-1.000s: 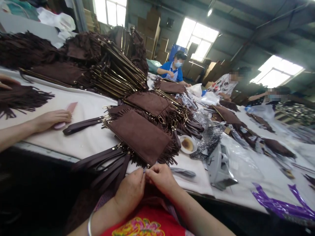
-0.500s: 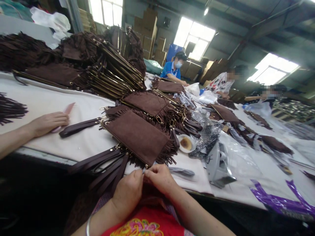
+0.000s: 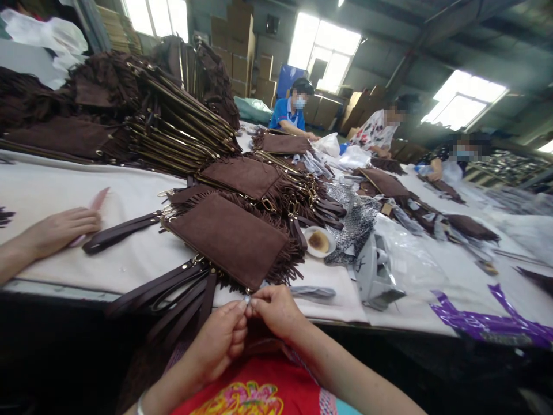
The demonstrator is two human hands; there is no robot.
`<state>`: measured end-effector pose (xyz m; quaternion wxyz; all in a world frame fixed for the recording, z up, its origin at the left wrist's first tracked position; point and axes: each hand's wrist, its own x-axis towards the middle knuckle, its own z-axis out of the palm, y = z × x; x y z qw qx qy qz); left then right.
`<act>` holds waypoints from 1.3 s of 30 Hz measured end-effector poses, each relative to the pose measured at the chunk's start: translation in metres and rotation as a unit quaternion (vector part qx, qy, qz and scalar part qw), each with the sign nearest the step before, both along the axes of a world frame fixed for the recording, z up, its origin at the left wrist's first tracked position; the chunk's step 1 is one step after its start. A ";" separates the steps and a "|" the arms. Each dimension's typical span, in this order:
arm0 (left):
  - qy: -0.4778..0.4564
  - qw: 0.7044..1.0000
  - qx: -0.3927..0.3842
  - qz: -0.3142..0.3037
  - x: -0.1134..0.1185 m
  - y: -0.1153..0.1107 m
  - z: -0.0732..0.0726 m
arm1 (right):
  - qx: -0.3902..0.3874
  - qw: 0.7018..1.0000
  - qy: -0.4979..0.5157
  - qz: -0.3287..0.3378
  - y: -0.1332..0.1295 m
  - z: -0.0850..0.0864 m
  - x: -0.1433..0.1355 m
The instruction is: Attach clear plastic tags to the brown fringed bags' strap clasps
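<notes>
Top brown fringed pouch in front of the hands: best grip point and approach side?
Grip the fringed pouch by its near metal-trimmed corner, where the left hand and right hand already pinch, coming from the table's near edge. Fringe on the right side is loose; wrist straps crowd the left.
</notes>
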<state>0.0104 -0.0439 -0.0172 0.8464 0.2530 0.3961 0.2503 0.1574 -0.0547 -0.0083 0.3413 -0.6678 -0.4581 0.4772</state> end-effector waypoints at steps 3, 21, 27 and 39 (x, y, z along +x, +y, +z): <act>-0.065 0.995 -0.069 0.013 -0.001 0.001 -0.002 | -0.010 0.999 -0.032 0.009 0.000 0.003 -0.001; 0.190 0.925 0.328 -0.001 0.000 -0.012 0.008 | -0.044 0.970 0.232 -0.067 -0.018 0.000 -0.010; 0.068 0.980 0.185 0.012 0.003 -0.017 0.007 | -0.027 0.854 0.502 -0.132 -0.018 -0.003 -0.028; -0.275 0.946 -0.167 -0.049 -0.005 -0.007 0.010 | -0.044 0.749 0.661 -0.021 -0.005 -0.001 -0.034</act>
